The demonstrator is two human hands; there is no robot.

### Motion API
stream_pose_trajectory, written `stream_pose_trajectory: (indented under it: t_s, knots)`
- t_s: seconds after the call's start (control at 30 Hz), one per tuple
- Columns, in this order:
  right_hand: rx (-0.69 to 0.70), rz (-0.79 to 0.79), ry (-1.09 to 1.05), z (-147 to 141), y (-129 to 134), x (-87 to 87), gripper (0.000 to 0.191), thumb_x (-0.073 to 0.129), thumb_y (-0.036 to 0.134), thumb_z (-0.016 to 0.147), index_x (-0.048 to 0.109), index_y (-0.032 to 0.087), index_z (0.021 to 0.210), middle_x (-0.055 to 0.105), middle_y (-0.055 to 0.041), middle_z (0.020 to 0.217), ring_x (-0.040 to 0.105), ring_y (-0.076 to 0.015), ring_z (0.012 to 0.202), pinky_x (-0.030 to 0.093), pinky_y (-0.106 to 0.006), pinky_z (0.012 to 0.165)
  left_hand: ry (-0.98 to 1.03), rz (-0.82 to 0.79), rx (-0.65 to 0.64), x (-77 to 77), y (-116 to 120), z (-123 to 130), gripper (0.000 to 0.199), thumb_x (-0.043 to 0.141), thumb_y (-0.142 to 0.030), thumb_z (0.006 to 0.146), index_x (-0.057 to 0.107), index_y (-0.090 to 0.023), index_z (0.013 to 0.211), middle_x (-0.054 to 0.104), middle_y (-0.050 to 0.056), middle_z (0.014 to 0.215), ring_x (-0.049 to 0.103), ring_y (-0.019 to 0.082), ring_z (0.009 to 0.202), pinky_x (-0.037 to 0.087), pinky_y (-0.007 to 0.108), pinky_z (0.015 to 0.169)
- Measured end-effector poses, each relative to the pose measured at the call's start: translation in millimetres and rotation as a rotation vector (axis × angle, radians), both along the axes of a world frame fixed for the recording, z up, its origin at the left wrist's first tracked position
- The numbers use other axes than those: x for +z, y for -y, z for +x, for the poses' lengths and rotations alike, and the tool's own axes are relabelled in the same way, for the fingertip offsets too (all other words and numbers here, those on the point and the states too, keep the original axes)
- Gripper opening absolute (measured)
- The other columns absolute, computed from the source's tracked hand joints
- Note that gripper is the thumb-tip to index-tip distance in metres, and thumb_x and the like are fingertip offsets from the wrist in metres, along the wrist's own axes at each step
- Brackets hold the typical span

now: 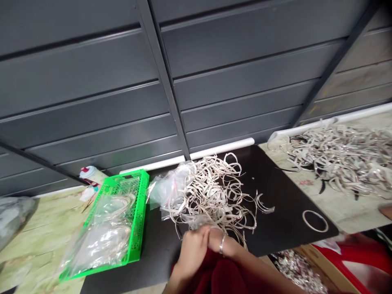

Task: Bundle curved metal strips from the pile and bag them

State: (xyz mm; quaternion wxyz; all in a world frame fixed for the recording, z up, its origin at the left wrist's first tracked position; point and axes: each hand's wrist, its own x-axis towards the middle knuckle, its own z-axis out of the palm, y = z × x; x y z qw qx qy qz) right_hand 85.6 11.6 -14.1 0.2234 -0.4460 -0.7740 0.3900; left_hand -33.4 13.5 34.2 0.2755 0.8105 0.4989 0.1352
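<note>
Grey ribbed wall panels (92,102) fill the upper frame, a white pipe (220,148) along their foot. Far left, at 9 o'clock: a grey sack (12,216) on a pale green mottled bench (36,249). Beside it sits a bright green perforated crate (141,212), tilted in view, holding clear plastic bags (101,245) of pale loops. A red-capped bottle (87,173) stands at the crate's 11 o'clock.

Centre: a black mat (290,196) carries a tangle of pale strips (208,192), with a clear zip bag (167,190) at its 9 o'clock. The left hand (192,249) and right hand (222,243) meet at the tangle's 6 o'clock, a metal bangle (222,243) on the right wrist, a dark red garment (211,277) below. Both grips are clenched, pressed together on a gathered bit of clear film (197,222); the fingers hide exactly what is pinched.

Right: a single loop (315,221) lies alone on the mat. A larger heap of strips (343,159) lies at 2 o'clock. A red crate (352,261) sits at 4 o'clock.
</note>
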Motion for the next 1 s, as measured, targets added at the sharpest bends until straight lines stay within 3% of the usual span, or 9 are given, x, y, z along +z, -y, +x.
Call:
stream_pose_trajectory:
  t_s: [0.2,0.3,0.37,0.47,0.57,0.67,0.77,0.87,1.0]
  knots:
    - [0.115,0.206,0.371,13.7,11.7,11.3,0.019,0.059,0.027,0.084,0.067,0.012,0.092,0.068,-0.0107,0.088,0.06,-0.0239,0.088,0.047,-0.034,0.081,0.077,-0.255,0.321,2.6,-26.0,-34.4,0.038,0.038,-0.036,0.085,0.071,-0.017,0.088,0.066,0.002,0.051,0.06,0.018,0.041,0.045,0.025,0.048]
    - [-0.001,0.349,0.381,22.5,12.4,21.2,0.01,0.058,0.021,0.084,0.067,0.017,0.081,0.065,-0.0078,0.087,0.055,-0.0234,0.092,0.046,-0.036,0.083,0.156,-0.352,0.367,4.2,-33.0,-45.4,0.039,0.041,-0.043,0.082,0.07,-0.017,0.083,0.059,-0.002,0.044,0.053,0.015,0.034,0.04,0.024,0.043]
    - [-0.125,0.37,0.261,26.5,11.0,27.9,0.015,0.054,0.016,0.085,0.065,0.018,0.075,0.062,-0.0079,0.094,0.053,-0.0231,0.093,0.045,-0.037,0.082,0.215,-0.309,0.353,4.5,-35.9,-51.6,0.037,0.047,-0.045,0.079,0.071,-0.017,0.079,0.056,-0.003,0.043,0.051,0.014,0.038,0.038,0.023,0.045]
    - [-0.252,0.306,0.013,30.9,8.7,35.7,0.016,0.051,0.015,0.085,0.065,0.019,0.079,0.054,-0.0092,0.112,0.051,-0.0232,0.102,0.045,-0.037,0.087,0.352,-0.232,0.352,0.0,-39.2,-62.3,0.034,0.061,-0.047,0.069,0.072,-0.015,0.076,0.051,-0.004,0.044,0.046,0.012,0.044,0.034,0.022,0.047]
    - [-0.266,0.201,-0.149,34.2,6.3,39.8,0.019,0.047,0.016,0.086,0.065,0.019,0.082,0.052,-0.0087,0.114,0.057,-0.0176,0.09,0.047,-0.033,0.084,0.525,-0.256,0.379,-9.6,-40.5,-70.5,0.038,0.068,-0.049,0.063,0.073,-0.014,0.073,0.053,-0.002,0.049,0.044,0.012,0.047,0.035,0.022,0.049]
    - [-0.243,0.149,-0.239,36.4,2.4,43.1,0.02,0.046,0.018,0.088,0.066,0.02,0.083,0.058,-0.0062,0.102,0.059,-0.0154,0.085,0.047,-0.03,0.082,0.687,-0.301,0.273,-19.5,-38.1,-68.5,0.048,0.076,-0.052,0.054,0.074,-0.016,0.087,0.067,0.006,0.083,0.058,0.02,0.075,0.045,0.026,0.067]
    - [-0.25,0.102,-0.304,38.6,-4.0,43.6,0.018,0.05,0.02,0.086,0.066,0.021,0.078,0.062,-0.004,0.089,0.06,-0.0161,0.085,0.047,-0.03,0.08,0.722,-0.507,0.151,-28.8,-32.5,-56.4,0.05,0.075,-0.051,0.059,0.073,-0.017,0.095,0.067,0.012,0.108,0.059,0.026,0.097,0.045,0.034,0.084]
    - [-0.369,0.021,-0.453,43.6,-12.3,31.1,0.009,0.056,0.022,0.081,0.066,0.021,0.083,0.066,-0.0036,0.083,0.062,-0.0177,0.081,0.049,-0.031,0.075,0.7,-0.648,0.224,-36.9,-28.2,-43.5,0.043,0.064,-0.053,0.071,0.075,-0.013,0.082,0.072,0.012,0.09,0.064,0.025,0.082,0.049,0.036,0.077]
    - [-0.466,-0.171,-0.64,55.2,-21.8,-3.5,0.047,0.064,0.027,0.072,0.055,0.02,0.117,0.069,-0.007,0.095,0.065,-0.0218,0.086,0.052,-0.033,0.072,0.732,-0.605,0.347,-40.3,-29.9,-35.9,0.046,0.063,-0.056,0.07,0.074,-0.012,0.073,0.073,0.011,0.073,0.066,0.023,0.068,0.05,0.034,0.069]
